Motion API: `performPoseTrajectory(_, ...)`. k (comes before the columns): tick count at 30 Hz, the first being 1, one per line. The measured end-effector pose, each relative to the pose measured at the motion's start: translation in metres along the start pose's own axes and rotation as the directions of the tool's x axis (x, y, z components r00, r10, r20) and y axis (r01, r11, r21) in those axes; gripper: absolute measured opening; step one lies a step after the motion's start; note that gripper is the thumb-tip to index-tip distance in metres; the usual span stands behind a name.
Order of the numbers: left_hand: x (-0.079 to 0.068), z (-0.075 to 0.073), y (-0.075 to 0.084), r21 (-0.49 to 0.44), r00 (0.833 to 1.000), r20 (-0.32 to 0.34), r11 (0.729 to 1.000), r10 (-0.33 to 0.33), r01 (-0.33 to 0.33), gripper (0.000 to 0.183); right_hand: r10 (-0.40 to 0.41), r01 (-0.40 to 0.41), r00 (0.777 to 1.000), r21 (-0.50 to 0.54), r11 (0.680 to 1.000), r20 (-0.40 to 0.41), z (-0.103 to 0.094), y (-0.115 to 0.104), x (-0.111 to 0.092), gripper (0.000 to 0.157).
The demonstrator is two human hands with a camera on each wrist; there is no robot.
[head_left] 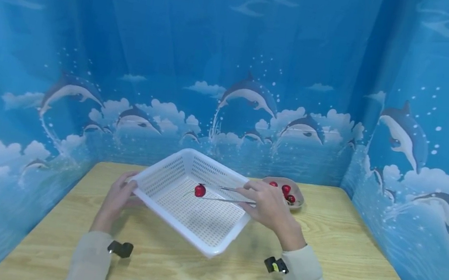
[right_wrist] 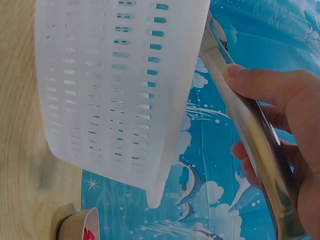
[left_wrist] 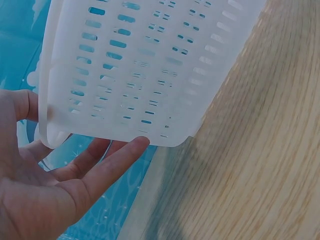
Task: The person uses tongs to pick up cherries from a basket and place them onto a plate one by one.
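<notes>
My left hand (head_left: pixel 120 195) holds the white plastic basket (head_left: pixel 145 191) at its left end. In the left wrist view, the thumb is at the rim and the fingers (left_wrist: pixel 117 162) reach under the perforated wall. The basket is tilted and raised off the table. My right hand (head_left: pixel 269 205) grips metal tongs (right_wrist: pixel 250 125) over the basket's right side. The tongs' tips lie on either side of a red cherry (head_left: pixel 200 190), inside the basket's outline in the head view. Whether the cherry touches the basket floor I cannot tell.
Behind my right hand, a shallow beige bowl (head_left: pixel 299 193) with several red cherries stands on the wooden table (head_left: pixel 346 250). Blue curtains (head_left: pixel 185 49) printed with dolphins enclose the back and sides. A black wrist camera (head_left: pixel 276 265) sits by each sleeve.
</notes>
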State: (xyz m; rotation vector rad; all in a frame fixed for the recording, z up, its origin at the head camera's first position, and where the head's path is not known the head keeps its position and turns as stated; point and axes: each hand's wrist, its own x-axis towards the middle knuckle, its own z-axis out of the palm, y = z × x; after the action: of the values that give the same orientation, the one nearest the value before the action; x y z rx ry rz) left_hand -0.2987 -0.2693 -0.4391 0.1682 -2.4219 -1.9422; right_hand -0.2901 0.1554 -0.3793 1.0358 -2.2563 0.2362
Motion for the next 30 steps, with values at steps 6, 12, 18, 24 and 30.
performPoseTrajectory(6,0.0,-0.001,0.003,-0.01,1.0,-0.005,1.0,-0.017,0.017,0.059,-0.014,0.014,1.0,-0.014,1.0,-0.013,-0.004,0.001,0.001,0.038)
performPoseTrajectory(12,-0.003,0.0,0.009,-0.019,1.0,0.004,0.999,-0.027,0.027,0.058,0.008,-0.009,1.0,-0.011,1.0,-0.012,-0.009,0.003,0.002,0.038)
performPoseTrajectory(18,-0.001,0.0,0.006,-0.016,1.0,0.003,1.0,-0.02,0.02,0.058,0.008,-0.01,0.999,-0.027,1.0,-0.054,-0.014,0.008,0.0,0.037)
performPoseTrajectory(24,0.002,0.0,0.002,-0.007,1.0,-0.004,1.0,-0.02,0.02,0.059,0.002,-0.006,0.993,-0.039,0.999,-0.117,-0.018,0.017,-0.005,0.041)
performPoseTrajectory(30,0.003,0.0,0.001,-0.011,1.0,-0.005,1.0,-0.026,0.026,0.059,0.036,-0.035,0.992,0.014,0.999,-0.121,-0.023,0.027,-0.012,0.036)
